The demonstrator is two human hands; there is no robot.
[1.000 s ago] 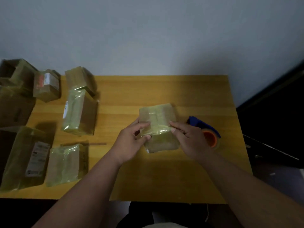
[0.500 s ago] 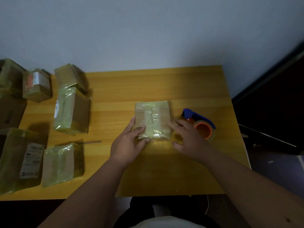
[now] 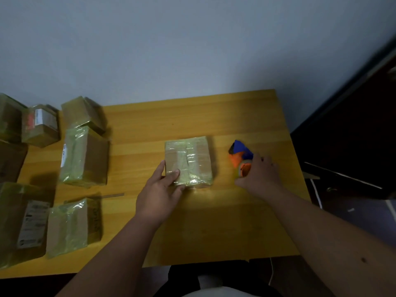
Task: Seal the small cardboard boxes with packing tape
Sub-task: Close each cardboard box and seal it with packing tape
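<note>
On the table [image 3: 214,221], the box [image 3: 188,161] lies between the taped boxes [image 3: 83,157] at left and the tape dispenser [image 3: 241,156] at right.

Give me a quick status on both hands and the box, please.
Left hand steadying center box, thumb on top. Right hand gripping tape dispenser. Nothing between dispenser and box.
</note>
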